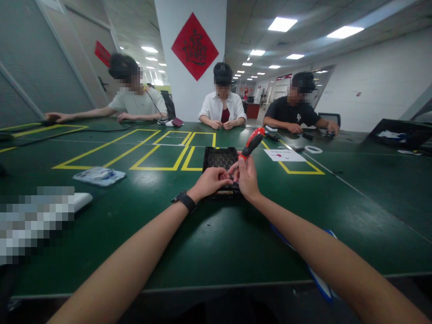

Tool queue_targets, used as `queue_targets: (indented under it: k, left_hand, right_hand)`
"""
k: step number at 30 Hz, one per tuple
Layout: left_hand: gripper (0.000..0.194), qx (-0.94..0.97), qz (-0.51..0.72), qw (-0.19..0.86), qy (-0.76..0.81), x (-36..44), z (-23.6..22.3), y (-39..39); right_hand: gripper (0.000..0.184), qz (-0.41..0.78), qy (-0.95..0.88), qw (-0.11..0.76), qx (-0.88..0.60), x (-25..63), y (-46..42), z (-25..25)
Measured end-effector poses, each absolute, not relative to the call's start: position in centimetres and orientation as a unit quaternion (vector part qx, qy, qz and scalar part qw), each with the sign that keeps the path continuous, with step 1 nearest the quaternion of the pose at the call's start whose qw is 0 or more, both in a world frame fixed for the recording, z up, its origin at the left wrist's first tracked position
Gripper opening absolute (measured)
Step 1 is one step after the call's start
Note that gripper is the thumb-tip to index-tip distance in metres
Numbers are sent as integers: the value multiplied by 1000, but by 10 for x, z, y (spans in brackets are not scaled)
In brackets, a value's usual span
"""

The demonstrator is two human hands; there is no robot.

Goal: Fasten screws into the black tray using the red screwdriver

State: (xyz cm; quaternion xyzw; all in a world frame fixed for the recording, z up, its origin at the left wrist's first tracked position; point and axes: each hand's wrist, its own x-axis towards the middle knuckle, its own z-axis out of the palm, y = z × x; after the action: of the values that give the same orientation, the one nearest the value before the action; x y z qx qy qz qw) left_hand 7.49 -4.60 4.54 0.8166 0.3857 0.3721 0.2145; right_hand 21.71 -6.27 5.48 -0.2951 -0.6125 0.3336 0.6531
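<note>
From where I stand, the work looks to be under way at the black box (221,158), which sits open-topped near the middle of the desk (162,243), right under the wearer's hands. The red-and-black screwdriver (252,144) is already brought to it, handle up and leaning right, shaft slanting down to the box's near part. The right grip (249,178) is closed around the tool low down, by the shaft. The left grip (209,182) has its fingers drawn in close beside the tip; whether they pinch the shaft, some small part or nothing, I cannot tell. Fingers hide the spot being worked, so what is finished there and what remains can't be judged.

The desk is dark green and glossy, marked with yellow tape (155,169) in boxy outlines. A clear packet (99,176) lies to the left; over on the right are a white sheet (284,155) with a red mark and a white ring (313,149).

Along the far side sit three people: one at left in a pale top (138,101), one in the middle in a white shirt (205,107), one at right in black (281,108). Behind them a red diamond poster (195,46) hangs on a pillar (165,90), and ceiling lights (282,24) run back through the office.
</note>
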Motion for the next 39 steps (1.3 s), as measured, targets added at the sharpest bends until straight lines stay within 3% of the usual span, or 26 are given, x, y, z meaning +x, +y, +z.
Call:
queue_targets:
  k: [5,10,17,22,28,34,39]
  left_hand:
    - [16,826,380,267,320,75,47,-48]
    - [22,798,397,345,294,78,47,-48]
    - [31,801,390,253,377,77,45,-46]
    - [20,827,369,207,370,75,46,-47]
    - [20,859,342,205,321,75,52,-49]
    - [26,829,374,197,366,76,50,-49]
    - [18,840,362,181,361,75,48,-49]
  right_hand:
    - [33,345,-614,652,-279,218,-58,53]
    - [28,335,-619,652,-280,218,-56,52]
    - [31,327,-623,654,-278,218,-59,53]
    - [31,350,-626,642,-271,218,-58,54]
    - [31,361,-622,637,-276,218,-56,53]
    - [29,342,-629,639,-280,217,-60,55]
    - [30,358,-637,628,-268,217,-61,55]
